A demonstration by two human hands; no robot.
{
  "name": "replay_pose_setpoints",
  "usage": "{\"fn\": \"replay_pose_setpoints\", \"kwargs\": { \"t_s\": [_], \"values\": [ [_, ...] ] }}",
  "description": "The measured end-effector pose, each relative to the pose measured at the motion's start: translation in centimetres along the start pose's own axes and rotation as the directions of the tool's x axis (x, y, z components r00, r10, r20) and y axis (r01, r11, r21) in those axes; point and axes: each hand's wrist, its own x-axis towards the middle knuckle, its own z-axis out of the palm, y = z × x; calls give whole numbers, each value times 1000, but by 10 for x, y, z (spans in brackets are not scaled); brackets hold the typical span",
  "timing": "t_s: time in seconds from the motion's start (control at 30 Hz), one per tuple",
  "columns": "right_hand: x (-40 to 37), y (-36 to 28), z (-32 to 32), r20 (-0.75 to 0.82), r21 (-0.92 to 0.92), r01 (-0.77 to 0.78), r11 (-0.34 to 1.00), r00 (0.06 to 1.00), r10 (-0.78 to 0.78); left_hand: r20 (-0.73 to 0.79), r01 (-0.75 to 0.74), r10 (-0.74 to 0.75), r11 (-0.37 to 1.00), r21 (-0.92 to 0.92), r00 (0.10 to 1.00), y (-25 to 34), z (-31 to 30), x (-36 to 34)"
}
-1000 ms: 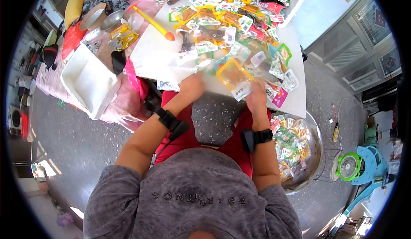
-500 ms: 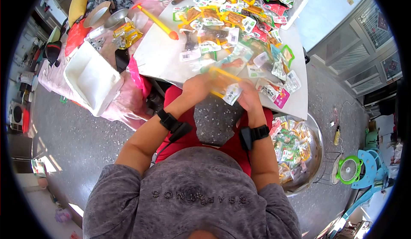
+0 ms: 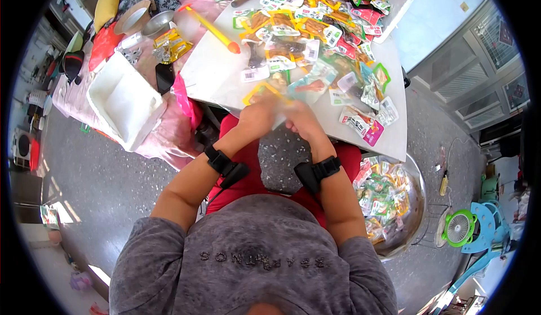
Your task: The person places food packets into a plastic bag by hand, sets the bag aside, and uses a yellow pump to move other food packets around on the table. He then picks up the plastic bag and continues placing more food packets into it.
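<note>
My left hand point(image 3: 258, 119) is closed on a clear snack packet point(image 3: 260, 93) with a yellow border, held at the table's near edge. My right hand point(image 3: 304, 120) is right beside it, its fingers pinched at the packet's other end, where motion blurs the detail. A whitish part of the packet shows between the hands. Just beyond lie a clear packet with pinkish contents point(image 3: 313, 84) and a packet with a yellow rim and brown contents point(image 3: 279, 50). To the right of my right hand is a white and purple packet point(image 3: 362, 124).
Many snack packets point(image 3: 321, 10) are heaped on the white table point(image 3: 208, 69), with a white foam box point(image 3: 403, 2) behind. A yellow and orange stick point(image 3: 211, 28) lies at left. Another foam box point(image 3: 125, 103) stands on pink cloth. A metal basin point(image 3: 418, 202) of packets sits low right.
Both hands have come closer together, my right hand moving left. The yellow-bordered packet, stretched between them before, has shifted left and is now mostly beyond my left hand.
</note>
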Motion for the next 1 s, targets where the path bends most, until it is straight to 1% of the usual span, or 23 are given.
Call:
{"fn": "replay_pose_setpoints", "kwargs": {
  "t_s": [0.07, 0.17, 0.27, 0.37, 0.47, 0.57, 0.67, 0.77, 0.87, 0.97, 1.0],
  "values": [
    [8, 8, -2, -19, 185, 20, 983, 1000, -17, 18, 9, -9, 1000, 11, 1000, -2, 4, 1],
    [13, 2, 16, -183, 309, 28, 951, 983, 31, -23, 14, -13, 999, 36, 1000, -6, 7, 3],
    [18, -2, 27, -215, 377, 133, 916, 975, -53, -45, 7, -5, 999, 44, 999, -7, 0, 7],
    [25, 8, 28, -112, 459, 150, 876, 988, -110, -165, 7, -4, 1000, 19, 986, -21, 5, 10],
    [31, 18, 21, -9, 312, 58, 948, 998, -58, -180, 23, -29, 999, -34, 983, -24, 4, 10],
    [21, 11, 22, -29, 418, 28, 908, 999, -18, -100, 79, -83, 996, -42, 992, -20, 4, 11],
    [33, 21, 20, -65, 423, 113, 899, 993, -95, -166, -45, 31, 995, -84, 986, -20, 7, 10],
    [36, 23, 22, -99, 339, 66, 938, 994, -34, -159, -23, 8, 995, -98, 987, -19, 9, 9],
    [44, 31, 26, -153, 210, 134, 969, 983, -102, -88, 63, -72, 993, -97, 994, -18, 11, 8],
    [24, 5, 41, -319, 181, 147, 972, 944, -83, -151, 1, -14, 996, -87, 988, -20, 11, 6],
    [25, 6, 40, -297, 214, 101, 972, 954, -34, -158, -43, 28, 995, -90, 987, -22, 11, 6]
  ]
}}
